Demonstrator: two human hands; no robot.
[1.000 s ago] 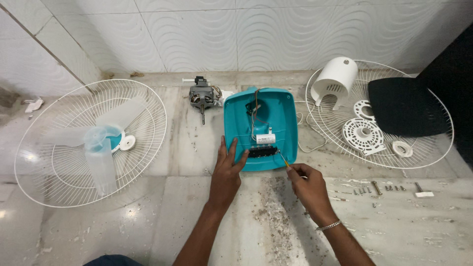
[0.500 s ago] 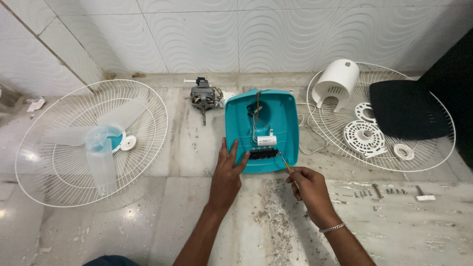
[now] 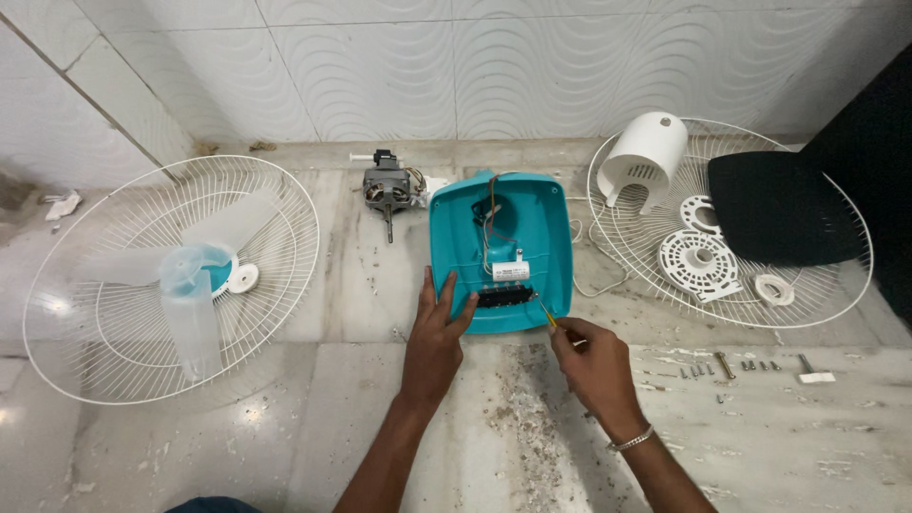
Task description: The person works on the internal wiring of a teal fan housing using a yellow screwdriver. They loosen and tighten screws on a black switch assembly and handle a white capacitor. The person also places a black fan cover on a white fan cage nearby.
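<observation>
Teal fan housing under left-hand fingers, screwdriver in right

Teal housing: smooth plastic, slight sheen. Wire guard is thin white-coated metal, its blades translucent frosted plastic; motor bare dull metal. Floor polished stone, glossy but gritty with dust; wall tiles wavy-textured, satin.

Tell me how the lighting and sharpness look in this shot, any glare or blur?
Head view: light is soft and even, with only faint shadows under the left hand and right hand. Mild glare shows on the glossy floor at lower left. The teal housing and wire fan guard look sharp; lines bow slightly toward the frame edges.
</observation>
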